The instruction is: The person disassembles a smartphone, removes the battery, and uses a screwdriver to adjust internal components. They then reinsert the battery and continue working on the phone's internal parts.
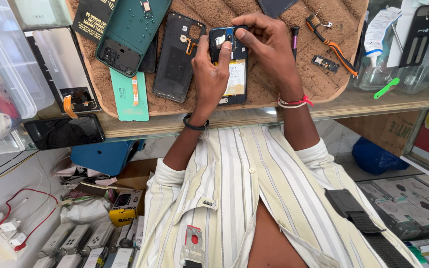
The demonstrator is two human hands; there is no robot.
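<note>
Head view: we see 1 opened phone (234, 74) lying flat on the brown mat (294, 79), near the mat's front edge, its back cover off and the battery exposed. Our left hand (212, 74) rests on the phone's left side, fingers wrapped around the edge, thumb pressed near the camera area at the top. Our right hand (266, 42) arches over the phone's upper end, fingers (242, 35) pinched narrow on a small part at the top of the phone; we cannot tell what the part is.

Just left of the phone lies 1 black rear cover (177, 57), inner face up, and further left 1 green phone frame (130, 32). 1 teal panel (129, 97) overhangs the mat's front edge. To the right of the hands, 1 small brush with an orange handle (331, 42) and 1 small black component (324, 63) rest on the mat. The mat sits on the glass bench (373, 101). 1 dark phone (64, 131) lies at the bench's left.
</note>
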